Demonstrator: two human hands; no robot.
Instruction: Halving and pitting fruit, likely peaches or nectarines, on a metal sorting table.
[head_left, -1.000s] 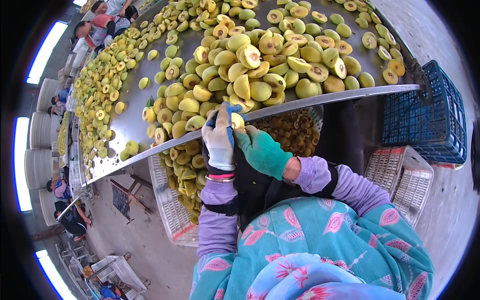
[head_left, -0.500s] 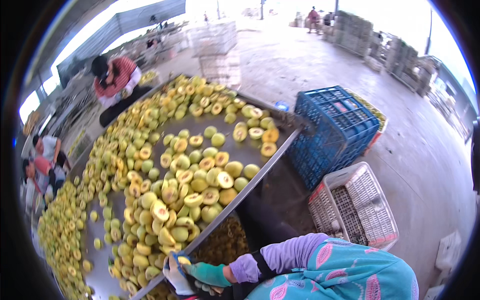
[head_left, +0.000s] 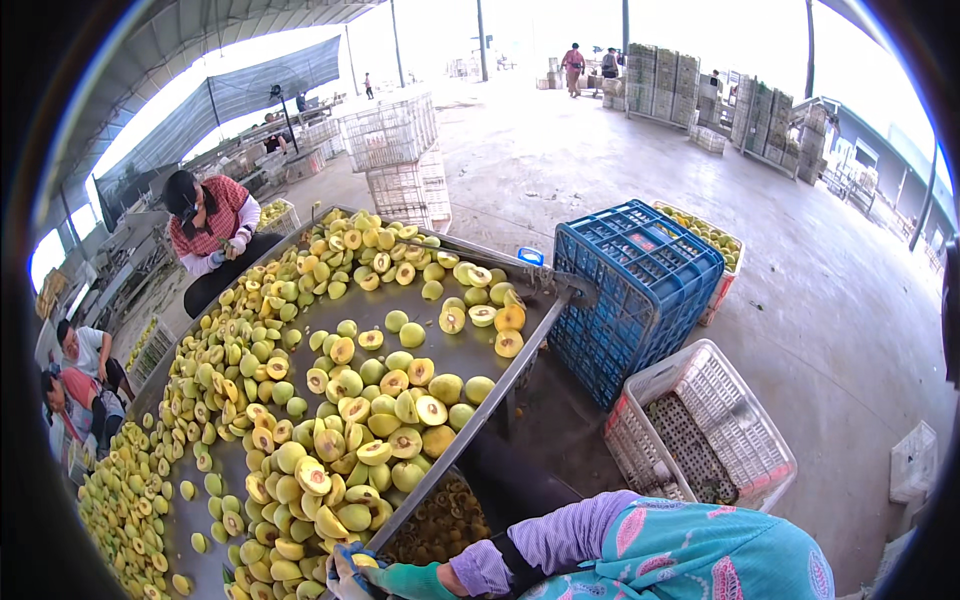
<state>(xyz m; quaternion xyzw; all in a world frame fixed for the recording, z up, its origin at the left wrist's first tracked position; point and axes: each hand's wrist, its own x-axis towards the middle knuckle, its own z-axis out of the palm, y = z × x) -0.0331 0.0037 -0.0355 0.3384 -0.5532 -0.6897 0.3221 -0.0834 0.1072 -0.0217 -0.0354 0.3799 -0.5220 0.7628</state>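
At the table's near edge, low in the picture, my left hand, in a white and blue glove, has its fingers closed around a yellow cut fruit half. My right hand reaches in from the right and meets it there. Green covers that hand up to the wrist, and its fingers are hidden, so I cannot tell what they hold. Just beyond both hands lies a heap of green-yellow stone fruit, some whole and many halved with brown centres. The heap rests on a metal sorting table.
Below the table edge lies a brown mass of small pieces. To the right stand a blue crate, a white crate and a fruit-filled crate. A co-worker sits across the table; others are far left.
The view has tilted up and sharpened, so the table and crates shift in the picture. Both my hands sit lower in it, still together at the table edge with the fruit half.
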